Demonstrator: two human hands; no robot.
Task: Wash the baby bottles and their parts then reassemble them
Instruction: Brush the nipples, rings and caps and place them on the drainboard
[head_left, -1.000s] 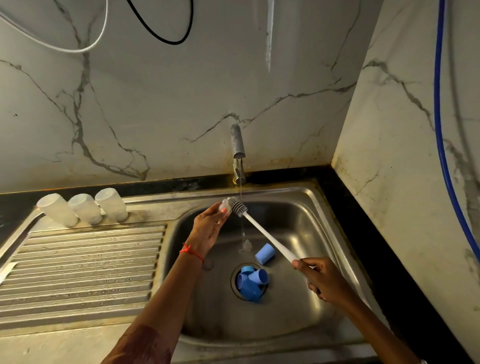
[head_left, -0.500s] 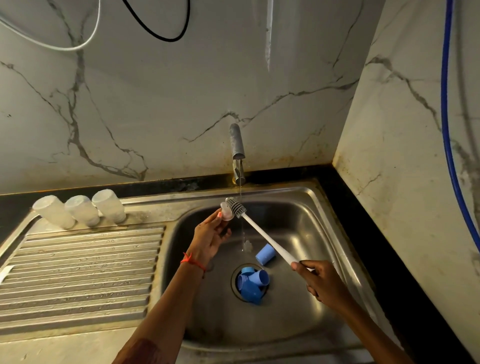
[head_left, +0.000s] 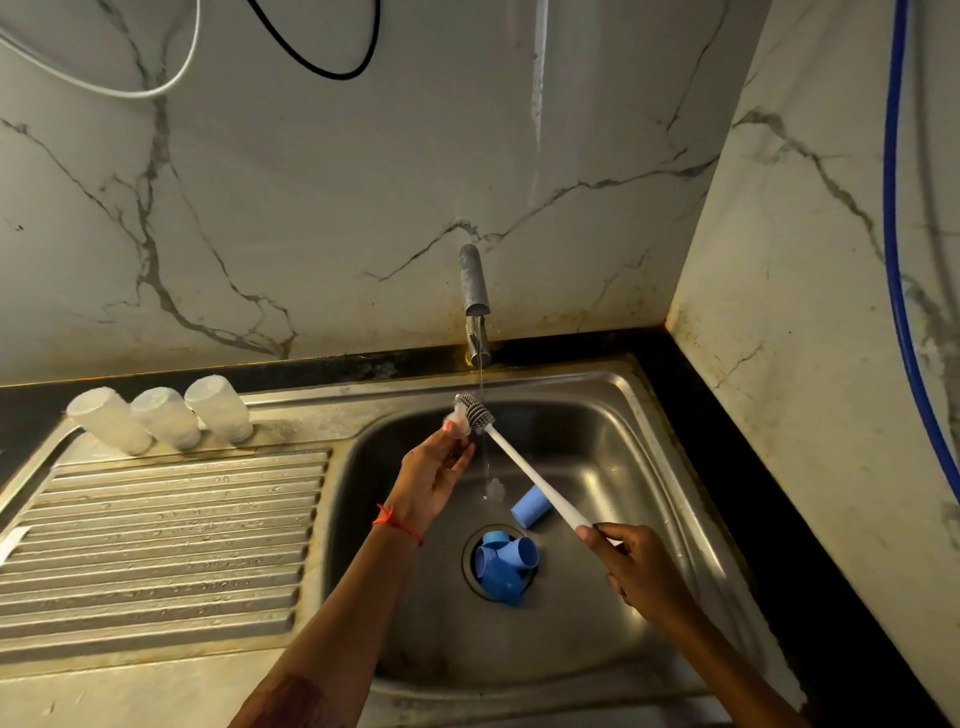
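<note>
My left hand (head_left: 434, 475) pinches a small clear teat (head_left: 458, 417) under the thin stream from the tap (head_left: 475, 291). My right hand (head_left: 631, 564) grips the white handle of a bottle brush (head_left: 530, 475); its grey bristle head presses against the teat. Three clear bottle bodies (head_left: 165, 417) stand upside down at the back of the drainboard. Blue caps (head_left: 505, 567) sit piled in the drain, and one more blue cap (head_left: 531, 506) lies on the sink floor beside it. A clear teat (head_left: 495, 488) lies where the water lands.
The steel sink basin (head_left: 623, 441) has a ribbed drainboard (head_left: 156, 540) to its left. Marble walls close in behind and on the right. A blue hose (head_left: 896, 260) runs down the right wall; black and white cables hang at the top.
The brush head and teat have shifted slightly up and left under the stream, the brush rubbing the teat. Both hands keep their holds.
</note>
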